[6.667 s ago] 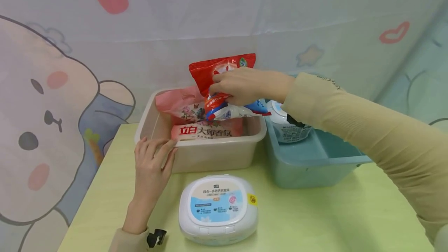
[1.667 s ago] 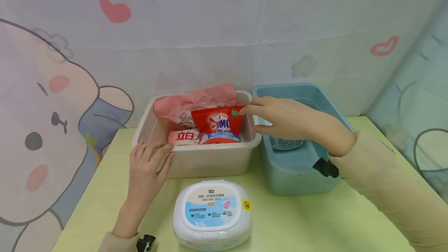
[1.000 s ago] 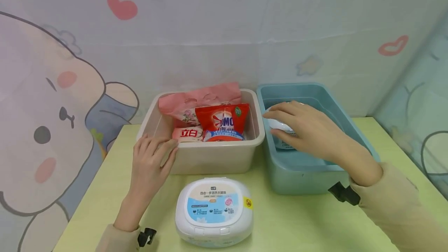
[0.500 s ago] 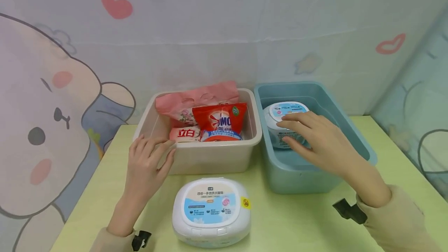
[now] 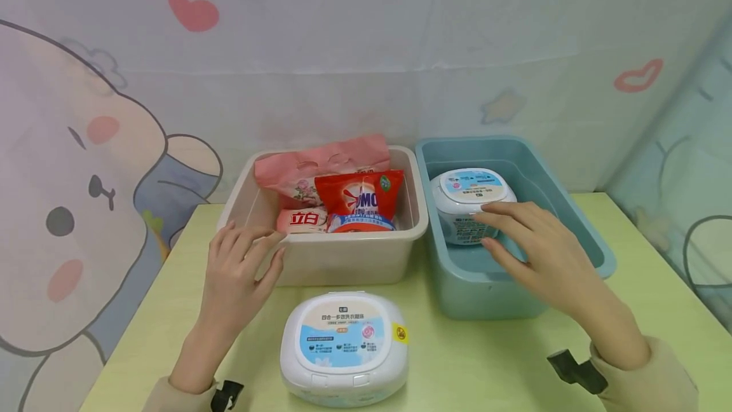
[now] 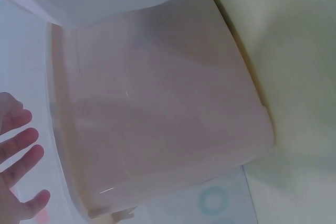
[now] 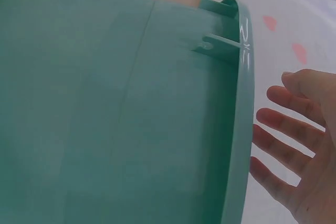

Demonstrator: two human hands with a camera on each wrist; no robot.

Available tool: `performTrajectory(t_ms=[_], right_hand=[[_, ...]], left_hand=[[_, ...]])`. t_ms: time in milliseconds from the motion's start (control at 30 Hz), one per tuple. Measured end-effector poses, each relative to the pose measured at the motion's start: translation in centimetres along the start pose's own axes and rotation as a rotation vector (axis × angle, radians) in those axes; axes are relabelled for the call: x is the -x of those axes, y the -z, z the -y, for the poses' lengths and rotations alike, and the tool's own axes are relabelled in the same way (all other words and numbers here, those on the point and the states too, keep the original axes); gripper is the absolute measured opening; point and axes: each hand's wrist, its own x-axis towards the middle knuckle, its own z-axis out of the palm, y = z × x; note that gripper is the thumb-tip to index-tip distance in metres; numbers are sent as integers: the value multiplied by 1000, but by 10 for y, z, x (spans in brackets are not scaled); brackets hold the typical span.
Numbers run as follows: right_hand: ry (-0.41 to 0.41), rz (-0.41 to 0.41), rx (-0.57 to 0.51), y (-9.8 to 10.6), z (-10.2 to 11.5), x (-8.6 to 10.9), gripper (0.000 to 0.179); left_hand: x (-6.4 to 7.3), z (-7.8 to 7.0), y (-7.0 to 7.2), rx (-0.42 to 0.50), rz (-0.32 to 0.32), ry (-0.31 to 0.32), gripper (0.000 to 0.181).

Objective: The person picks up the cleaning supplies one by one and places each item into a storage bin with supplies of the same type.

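Note:
My left hand (image 5: 237, 275) hovers by the front left corner of the cream bin (image 5: 343, 259), fingers loosely bent; the left wrist view shows its fingers (image 6: 21, 163) apart from the rim and holding nothing. In that bin lie a red OMO detergent bag (image 5: 363, 199), a pink flowered bag (image 5: 326, 161) and a pink-and-white Liby pack (image 5: 303, 220). My right hand (image 5: 543, 256) hangs over the teal bin (image 5: 486, 294), relaxed and holding nothing. Beside its fingertips a white laundry-capsule tub (image 5: 471, 202) sits in the teal bin; whether they touch is unclear.
A second white laundry-capsule tub (image 5: 345, 348), lid closed, stands on the yellow-green table (image 5: 474, 367) in front of the cream bin. The two bins stand side by side against a printed cloth backdrop (image 5: 343, 49).
The OMO bag, gripped by my right hand above the cream bin earlier, now lies inside it. My right hand has moved right and back toward me over the teal bin. My left hand has hardly moved.

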Motion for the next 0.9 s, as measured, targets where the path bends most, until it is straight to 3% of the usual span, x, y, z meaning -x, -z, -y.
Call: performTrajectory(t_ms=[267,367,500,633,900], right_hand=[[-52,-107,-76,0,-5,16,41],[-146,-90,-128,7,-6,22,29],[-279,-78,-136,18,-9,31,41],[-342,-124,-131,24,-13,39,41],[-384,-230,-158,31,-22,54,40]], left_hand=[[0,-5,0,-1,-9,-10,35],[1,-7,2,-1,-1,-4,36],[0,-10,0,13,-5,-10,34],[-2,-13,-3,33,-24,-29,32],[-1,-19,1,35,-20,-48,32]])
